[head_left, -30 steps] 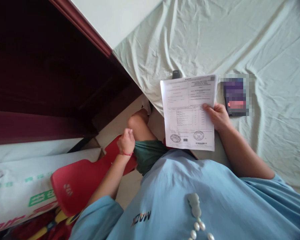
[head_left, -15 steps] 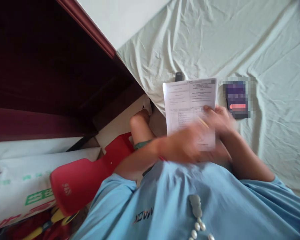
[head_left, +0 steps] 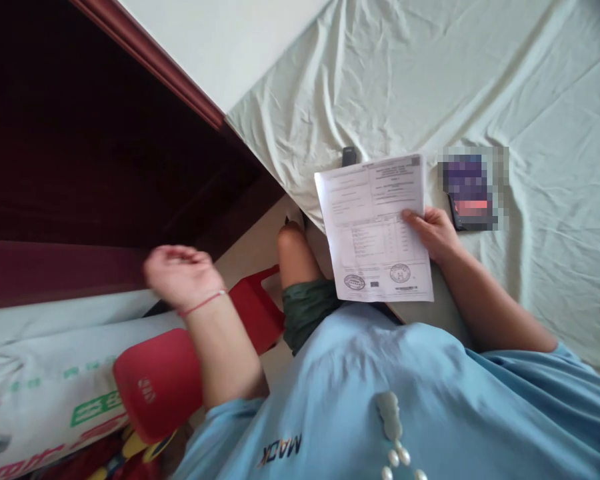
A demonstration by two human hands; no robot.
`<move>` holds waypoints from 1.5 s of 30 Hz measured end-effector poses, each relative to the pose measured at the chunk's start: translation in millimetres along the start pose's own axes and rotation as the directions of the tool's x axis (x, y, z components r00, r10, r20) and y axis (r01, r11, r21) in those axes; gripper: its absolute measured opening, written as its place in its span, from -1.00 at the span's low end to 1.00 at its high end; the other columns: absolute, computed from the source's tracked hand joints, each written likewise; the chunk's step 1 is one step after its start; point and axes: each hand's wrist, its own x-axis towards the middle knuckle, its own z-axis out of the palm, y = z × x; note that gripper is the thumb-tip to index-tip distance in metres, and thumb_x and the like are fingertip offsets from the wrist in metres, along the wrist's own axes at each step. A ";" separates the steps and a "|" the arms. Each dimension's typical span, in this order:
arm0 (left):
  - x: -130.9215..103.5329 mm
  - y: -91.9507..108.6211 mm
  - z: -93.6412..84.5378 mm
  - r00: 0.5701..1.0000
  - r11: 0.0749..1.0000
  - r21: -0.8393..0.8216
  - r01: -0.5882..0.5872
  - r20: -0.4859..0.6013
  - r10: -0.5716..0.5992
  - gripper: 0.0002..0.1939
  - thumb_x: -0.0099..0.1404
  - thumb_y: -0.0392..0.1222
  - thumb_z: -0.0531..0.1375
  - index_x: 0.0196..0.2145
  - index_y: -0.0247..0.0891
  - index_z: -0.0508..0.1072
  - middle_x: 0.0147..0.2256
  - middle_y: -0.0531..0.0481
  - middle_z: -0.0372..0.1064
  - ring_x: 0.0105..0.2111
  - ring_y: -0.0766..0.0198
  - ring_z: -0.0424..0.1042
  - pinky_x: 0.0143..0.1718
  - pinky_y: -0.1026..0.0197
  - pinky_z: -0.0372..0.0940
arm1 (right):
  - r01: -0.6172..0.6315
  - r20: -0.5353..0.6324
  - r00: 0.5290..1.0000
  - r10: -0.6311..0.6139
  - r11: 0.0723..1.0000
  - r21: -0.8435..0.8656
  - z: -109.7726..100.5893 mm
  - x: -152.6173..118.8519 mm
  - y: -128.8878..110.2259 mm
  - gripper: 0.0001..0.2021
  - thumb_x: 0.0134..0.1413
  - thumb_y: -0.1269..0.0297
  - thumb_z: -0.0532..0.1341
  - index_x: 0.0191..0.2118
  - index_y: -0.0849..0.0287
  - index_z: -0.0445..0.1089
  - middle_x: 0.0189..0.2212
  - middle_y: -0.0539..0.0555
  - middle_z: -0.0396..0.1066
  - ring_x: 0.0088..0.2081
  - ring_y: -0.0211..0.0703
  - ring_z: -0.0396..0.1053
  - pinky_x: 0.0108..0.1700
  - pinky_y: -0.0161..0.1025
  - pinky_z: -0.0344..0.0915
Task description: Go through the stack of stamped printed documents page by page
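Note:
My right hand [head_left: 436, 233] grips the right edge of a printed paper form [head_left: 370, 230], thumb on top and the other fingers behind it. The sheet is tilted towards me, with text, a table and two round ink stamps near its lower edge. Off to the left, well away from the paper, my left hand [head_left: 183, 273] is raised with its fingers curled in, slightly blurred. Whatever it holds, if anything, is hidden. A red cord bracelet [head_left: 203, 303] circles that wrist.
A smartphone [head_left: 473, 193], its screen pixelated, lies on the pale bed sheet [head_left: 555, 267]. A small black object [head_left: 349, 156] sits behind the paper. At left are dark red wooden furniture [head_left: 80, 167], a red plastic seat [head_left: 155, 383] and a white printed sack [head_left: 40, 380].
My left hand has swung from over the paper, beside my right hand, out to the left. The paper stays in my right hand, and its lower part with the stamps is now uncovered.

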 end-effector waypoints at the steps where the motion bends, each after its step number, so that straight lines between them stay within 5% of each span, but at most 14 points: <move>1: -20.1 -14.6 4.6 0.991 0.993 -0.060 0.106 0.092 -0.101 -0.85 0.26 -0.21 0.10 -0.41 -0.21 0.14 -0.50 0.14 0.08 -0.54 0.41 0.14 -0.51 0.36 0.02 | -0.001 -0.008 1.000 0.001 1.000 0.000 -0.4 -0.6 -0.5 -0.54 -0.13 -0.22 0.54 -0.36 0.09 0.57 -0.48 0.04 0.58 -0.50 -0.08 0.52 -0.47 -0.19 0.50; 4: -89.2 -62.0 31.9 0.830 0.964 0.035 0.262 0.501 -0.244 -0.72 0.32 0.03 0.29 -0.29 -0.24 0.42 -0.29 -0.04 0.46 -0.34 0.33 0.43 -0.42 0.32 0.25 | -0.002 -0.057 0.998 0.003 1.000 0.004 -1.7 -2.5 -3.6 -0.58 -0.17 -0.16 0.56 -0.40 0.07 0.56 -0.47 0.04 0.59 -0.50 -0.10 0.52 -0.46 -0.18 0.51; 6: -126.4 -84.6 52.5 0.687 0.948 0.112 0.297 0.665 -0.294 -0.53 0.25 0.24 0.38 -0.17 -0.22 0.50 -0.17 -0.10 0.55 -0.22 0.22 0.54 -0.32 0.25 0.38 | -0.002 -0.091 0.996 0.003 1.000 0.008 -2.3 -4.1 -6.6 -0.62 -0.16 -0.13 0.55 -0.42 0.06 0.56 -0.47 0.03 0.59 -0.51 -0.10 0.51 -0.46 -0.18 0.50; 9: -153.7 -96.3 73.3 0.500 0.940 0.126 0.318 0.820 -0.279 -0.42 0.24 0.27 0.43 0.00 -0.20 0.53 -0.01 -0.18 0.60 0.08 0.00 0.57 0.10 0.00 0.46 | 0.008 -0.123 0.992 -0.007 1.000 0.005 -2.2 -6.7 -11.2 -0.67 -0.12 -0.11 0.51 -0.39 0.02 0.57 -0.46 0.02 0.59 -0.48 -0.06 0.53 -0.42 -0.13 0.53; 12: -154.9 -94.7 79.3 0.401 0.920 0.150 0.363 0.866 -0.299 -0.44 0.27 0.17 0.44 0.07 -0.25 0.56 0.10 -0.24 0.58 0.27 -0.14 0.46 0.36 -0.17 0.31 | 0.023 -0.123 0.992 -0.022 1.000 0.006 -1.1 -8.5 -14.1 -0.68 -0.09 -0.11 0.49 -0.36 0.00 0.57 -0.44 0.02 0.58 -0.41 -0.01 0.57 -0.34 -0.09 0.56; 16: -147.3 -98.5 73.7 0.336 0.851 0.271 0.451 0.831 -0.443 -0.44 0.24 0.15 0.45 0.04 -0.30 0.62 0.09 -0.27 0.61 0.30 -0.25 0.43 0.41 -0.26 0.27 | 0.018 -0.106 0.994 -0.012 0.998 0.055 0.1 -8.3 -13.5 -0.67 -0.09 -0.13 0.49 -0.36 0.00 0.56 -0.43 0.02 0.57 -0.40 -0.02 0.55 -0.33 -0.10 0.55; 22: -154.6 -112.9 60.1 0.440 0.879 0.267 0.394 0.785 -0.436 -0.39 0.20 0.15 0.49 0.09 -0.26 0.62 0.14 -0.21 0.58 0.36 -0.18 0.37 0.44 -0.19 0.27 | 0.005 -0.057 0.998 0.001 0.994 0.106 -1.1 -5.4 -5.5 -0.58 -0.13 -0.21 0.52 -0.36 0.04 0.57 -0.46 0.01 0.56 -0.45 -0.10 0.51 -0.40 -0.18 0.50; 27: -164.3 -114.7 52.3 0.416 0.874 0.286 0.393 0.792 -0.446 -0.38 0.25 0.24 0.43 0.07 -0.29 0.62 0.06 -0.24 0.62 0.29 -0.19 0.45 0.38 -0.18 0.36 | 0.079 -0.041 0.996 -0.075 0.991 0.108 -1.2 -5.4 -6.0 -0.55 -0.03 -0.26 0.49 -0.27 0.03 0.60 -0.39 0.01 0.61 -0.42 -0.13 0.54 -0.34 -0.21 0.54; 30: -161.2 -116.8 49.7 0.441 0.897 0.262 0.357 0.799 -0.409 -0.40 0.29 0.21 0.42 0.11 -0.26 0.61 0.12 -0.21 0.60 0.31 -0.14 0.44 0.39 -0.12 0.34 | 0.096 -0.037 0.995 -0.092 0.988 0.121 -1.4 -6.0 -7.9 -0.55 -0.03 -0.26 0.49 -0.25 0.04 0.62 -0.38 0.01 0.62 -0.42 -0.14 0.55 -0.35 -0.23 0.53; 38: -144.4 -111.1 70.4 0.661 0.973 0.130 0.193 0.715 -0.226 -0.39 0.37 0.31 0.30 0.13 -0.20 0.61 0.23 -0.19 0.51 0.37 -0.05 0.36 0.49 -0.08 0.15 | 0.062 0.060 0.996 -0.069 0.991 0.116 -0.5 -7.1 1.2 -0.56 0.05 -0.23 0.46 -0.24 0.07 0.63 -0.41 0.03 0.61 -0.44 -0.10 0.54 -0.41 -0.20 0.52; 45: -152.9 -105.7 76.7 0.656 0.954 0.037 0.298 0.718 -0.232 -0.44 0.34 0.26 0.35 0.09 -0.21 0.63 0.19 -0.19 0.55 0.37 -0.11 0.36 0.47 -0.09 0.19 | 0.131 0.016 0.991 -0.134 0.982 0.135 0.9 -8.0 -6.7 -0.55 0.14 -0.27 0.40 -0.13 0.02 0.61 -0.32 0.03 0.62 -0.32 -0.05 0.59 -0.30 -0.16 0.53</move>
